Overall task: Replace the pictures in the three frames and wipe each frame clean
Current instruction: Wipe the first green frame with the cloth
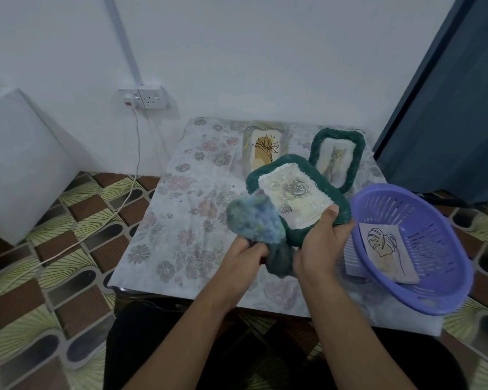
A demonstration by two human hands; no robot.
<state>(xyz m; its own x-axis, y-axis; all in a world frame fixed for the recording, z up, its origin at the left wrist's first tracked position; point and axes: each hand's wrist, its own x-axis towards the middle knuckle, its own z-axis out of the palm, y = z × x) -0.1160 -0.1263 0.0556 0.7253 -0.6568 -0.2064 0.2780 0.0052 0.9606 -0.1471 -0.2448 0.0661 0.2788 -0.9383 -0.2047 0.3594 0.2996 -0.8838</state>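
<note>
Centre of the picture: dark green woven-rim picture frame with a grey rose print (299,192), held tilted above the floral-covered bench (181,220). Right hand (321,243) has its grip closed on the frame's lower right edge, thumb over the front rim, fingers behind. Left hand (245,257) has its grip curled tight round a fuzzy blue-green cloth (254,218). The cloth is bunched against the frame's lower left corner and covers it; its edges are blurred.

Upper centre, behind the held frame: pale cream frame with a yellow-brown line-drawn flower print (265,144), lower part hidden. Just right of it, second dark green woven frame with a cat picture (337,159), near the bench's far right corner.

Right side: purple slotted plastic basket (434,229) at the bench edge, just beside the right hand. Inside it lies a loose sheet with a black line-drawn leaf (383,249), more paper under it.

Upper left: white double wall socket (150,98), with a white cable (130,178) running down to the patterned tiled floor.
</note>
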